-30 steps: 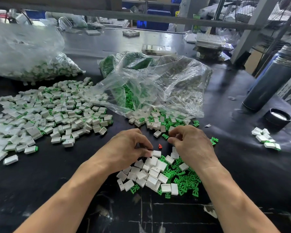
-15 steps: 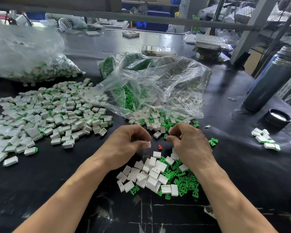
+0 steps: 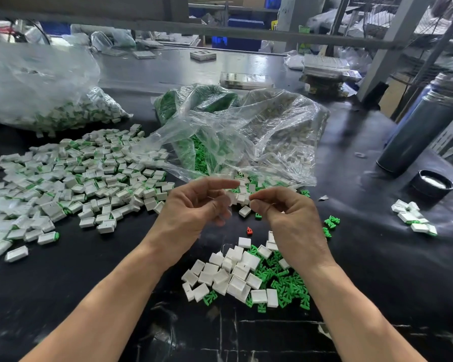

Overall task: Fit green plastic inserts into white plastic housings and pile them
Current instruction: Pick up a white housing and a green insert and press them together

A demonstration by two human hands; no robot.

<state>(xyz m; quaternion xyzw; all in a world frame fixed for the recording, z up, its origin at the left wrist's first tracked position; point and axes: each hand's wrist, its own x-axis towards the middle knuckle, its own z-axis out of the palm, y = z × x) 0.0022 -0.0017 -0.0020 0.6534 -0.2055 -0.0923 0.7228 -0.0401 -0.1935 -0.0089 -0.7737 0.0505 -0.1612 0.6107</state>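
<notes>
Both hands raised above the black table (image 3: 63, 296), mid-fit. Left hand (image 3: 194, 207) with fingers curled, pinching a blurred white housing (image 3: 229, 198) between thumb and fingertips, forefinger stretched out over it. Right hand (image 3: 285, 212) curled tight, fingertips pinched together next to the housing; presumably on a green insert, but too blurred and hidden to confirm.

To do it well: hold housing open side toward the insert, line up square, push straight until seated flush, no twisting; then drop onto finished pile (image 3: 76, 178) at left, well apart from the feed heap.

Loose white housings (image 3: 233, 275) just below the hands: small boxy shells, smooth matte plastic, hollow on one face. Green inserts (image 3: 285, 283) mixed in beside them: thin, branched, bright glossy plastic, likely to snag on each other. Crinkly clear plastic bags (image 3: 246, 137) behind, spilling more parts. One tiny red piece (image 3: 249, 230) lying on the table between the hands and the heap. Matte grey flask (image 3: 424, 126) far right
</notes>
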